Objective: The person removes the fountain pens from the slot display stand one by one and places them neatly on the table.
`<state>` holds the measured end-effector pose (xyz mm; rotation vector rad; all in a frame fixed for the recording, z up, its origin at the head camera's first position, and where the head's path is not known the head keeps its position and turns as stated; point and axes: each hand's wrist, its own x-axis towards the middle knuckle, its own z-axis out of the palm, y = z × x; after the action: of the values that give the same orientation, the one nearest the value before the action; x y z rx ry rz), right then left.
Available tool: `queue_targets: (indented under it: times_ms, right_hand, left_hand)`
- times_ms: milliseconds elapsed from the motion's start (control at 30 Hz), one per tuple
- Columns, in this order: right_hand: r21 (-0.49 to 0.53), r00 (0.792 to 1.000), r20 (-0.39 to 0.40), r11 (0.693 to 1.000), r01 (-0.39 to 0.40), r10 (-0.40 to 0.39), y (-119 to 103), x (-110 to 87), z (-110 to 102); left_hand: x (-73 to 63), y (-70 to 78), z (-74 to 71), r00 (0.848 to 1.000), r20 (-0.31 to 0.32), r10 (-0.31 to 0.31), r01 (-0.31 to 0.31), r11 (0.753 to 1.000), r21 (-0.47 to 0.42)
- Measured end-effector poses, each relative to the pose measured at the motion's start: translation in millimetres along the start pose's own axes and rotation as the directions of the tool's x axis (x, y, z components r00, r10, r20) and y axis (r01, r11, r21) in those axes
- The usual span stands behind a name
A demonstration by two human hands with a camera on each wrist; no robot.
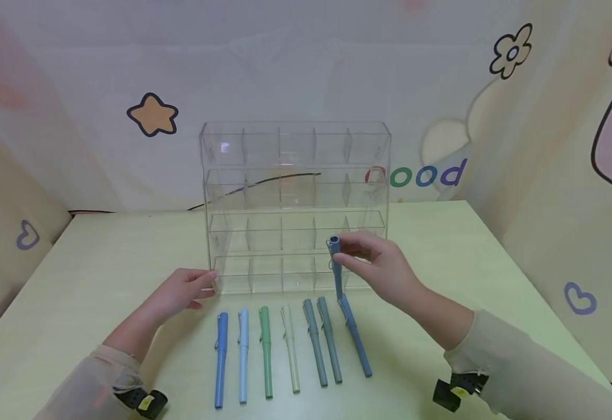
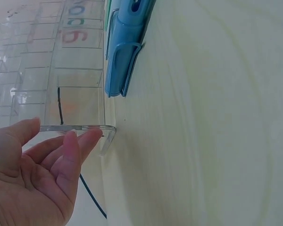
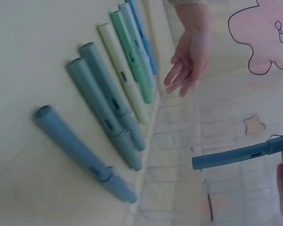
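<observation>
A grey-blue capped pen (image 1: 336, 271) stands nearly upright, pinched near its top by my right hand (image 1: 379, 265); the right wrist view shows this pen (image 3: 236, 157) too. It is in front of the lower right part of a clear compartment organizer (image 1: 297, 233). At the organizer's lower left edge rests my left hand (image 1: 185, 287), its fingers extended against the side wall, as the left wrist view of this hand (image 2: 42, 174) shows. Several pens lie in a row before the organizer, among them a blue pen (image 1: 221, 359), a green pen (image 1: 266, 353) and a darker blue pen (image 1: 355, 336).
The pale table (image 1: 101, 256) has a patterned cloth (image 1: 306, 76) behind it and at both sides. A light blue pen (image 1: 243, 356), a pale green pen (image 1: 290, 350) and two grey-green pens (image 1: 315, 343) fill the middle of the row.
</observation>
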<state>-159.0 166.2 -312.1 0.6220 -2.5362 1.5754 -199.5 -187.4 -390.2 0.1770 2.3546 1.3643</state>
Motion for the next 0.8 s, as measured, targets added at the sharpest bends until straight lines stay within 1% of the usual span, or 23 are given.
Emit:
queue_targets:
  times_ms: [67,167,267,333,567,667,800]
  right_hand:
    - [0.012,0.997,0.023,0.997,-0.074,0.074,7.1,-5.5,-6.1]
    - [0.017,0.984,0.062,0.985,-0.171,0.170,17.5,-11.9,-14.4]
    - [0.012,0.962,0.093,0.966,-0.260,0.258,26.7,-18.7,-21.0]
    - [0.017,0.948,0.104,0.952,-0.304,0.301,33.1,-23.0,-24.7]
    - [0.017,0.914,0.120,0.920,-0.392,0.387,56.2,-37.4,-31.3]
    - [0.011,0.899,0.152,0.909,-0.418,0.411,66.6,-41.3,-30.2]
    - [0.005,0.879,0.189,0.895,-0.446,0.437,78.6,-41.7,-24.6]
  left_hand:
    - [0.4,0.5,0.2,1.000,0.011,0.008,-0.008,1.000,0.000]
    - [0.6,0.6,-0.2,1.000,0.013,0.015,-0.015,1.000,0.004]
    - [0.0,0.4,-0.3,1.000,0.019,0.020,-0.020,1.000,-0.001]
    - [-0.8,0.3,-0.1,0.999,0.025,0.021,-0.021,1.000,-0.004]
    - [-1.1,-0.2,2.4,0.999,0.030,0.015,-0.015,1.000,-0.016]
    - [0.0,-0.1,2.7,0.999,0.033,0.011,-0.011,1.000,-0.024]
    - [-0.4,1.3,0.2,1.000,0.026,0.012,-0.011,1.000,-0.022]
